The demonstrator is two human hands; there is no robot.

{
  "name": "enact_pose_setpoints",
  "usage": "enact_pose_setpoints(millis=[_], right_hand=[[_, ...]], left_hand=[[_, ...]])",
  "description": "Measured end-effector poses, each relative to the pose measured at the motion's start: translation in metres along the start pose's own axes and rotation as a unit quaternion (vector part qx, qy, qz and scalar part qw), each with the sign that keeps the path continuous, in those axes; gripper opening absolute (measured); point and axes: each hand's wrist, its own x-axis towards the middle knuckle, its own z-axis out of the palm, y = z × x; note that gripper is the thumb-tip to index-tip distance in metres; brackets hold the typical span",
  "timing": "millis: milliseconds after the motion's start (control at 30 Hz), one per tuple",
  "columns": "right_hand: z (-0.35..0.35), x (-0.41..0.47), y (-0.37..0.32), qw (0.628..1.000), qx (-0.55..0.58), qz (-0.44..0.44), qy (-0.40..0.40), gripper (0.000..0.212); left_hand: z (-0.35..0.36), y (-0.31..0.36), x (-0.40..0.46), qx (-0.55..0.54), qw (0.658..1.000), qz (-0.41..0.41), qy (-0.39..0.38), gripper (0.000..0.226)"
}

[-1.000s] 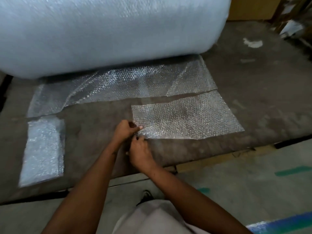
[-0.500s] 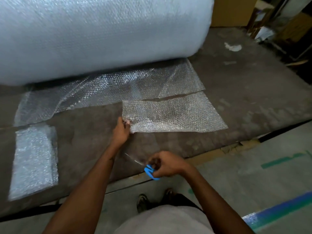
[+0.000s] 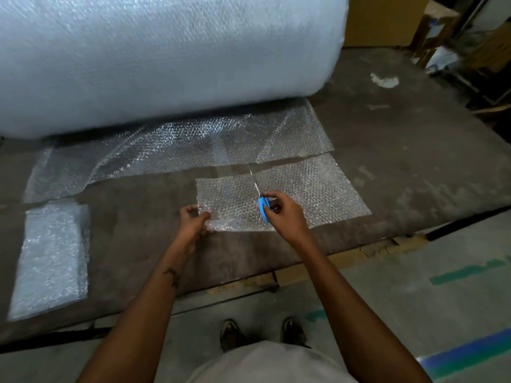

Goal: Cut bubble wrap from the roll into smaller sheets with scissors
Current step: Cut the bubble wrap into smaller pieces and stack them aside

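Cutting now under way: right hand [image 3: 282, 214], which half a second ago hung off the near edge of the surface [image 3: 414, 150], now curled around the blue scissors [image 3: 262, 205], blade running up the middle of the loose sheet [image 3: 304, 189]. Left hand [image 3: 193, 219] still pinching the sheet's near left corner, keeping it taut. Roll [image 3: 166, 56] lying behind, unrolled end [image 3: 179, 150] just beyond the sheet, finished stack [image 3: 49, 258] well off to the left. Probably halving the sheet.
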Motion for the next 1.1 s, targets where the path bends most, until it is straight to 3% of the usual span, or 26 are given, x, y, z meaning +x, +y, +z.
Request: enact_pose_setpoints(millis=[100, 267, 533, 700, 833, 967, 1100], right_hand=[[0.014, 0.014, 0.01, 0.997, -0.06, -0.007, -0.037, 0.034], [0.034, 0.004, 0.032, 0.997, -0.025, -0.011, -0.074, 0.036], [0.026, 0.02, 0.035, 0.995, -0.085, -0.003, -0.057, 0.035], [0.035, 0.02, 0.035, 0.99, -0.121, -0.035, -0.064, 0.037], [0.044, 0.019, 0.032, 0.992, -0.095, -0.049, -0.072, 0.038], [0.052, 0.012, 0.032, 0.994, -0.039, -0.026, -0.102, 0.039], [0.063, 0.006, 0.037, 0.993, 0.033, 0.015, -0.111, 0.039]], left_hand=[[0.001, -0.012, -0.003, 0.057, 0.995, 0.061, 0.057, 0.064], [-0.003, -0.021, -0.011, 0.081, 0.988, 0.127, 0.029, 0.075], [-0.034, -0.031, -0.036, 0.138, 0.982, 0.11, -0.071, 0.033], [-0.038, -0.035, -0.047, 0.1, 0.983, 0.101, -0.119, 0.031], [-0.035, -0.038, -0.053, 0.054, 0.99, 0.09, -0.094, 0.039], [-0.024, -0.034, -0.055, 0.034, 0.991, 0.107, -0.073, 0.028], [-0.006, -0.03, -0.059, 0.072, 0.978, 0.194, -0.006, 0.06]])
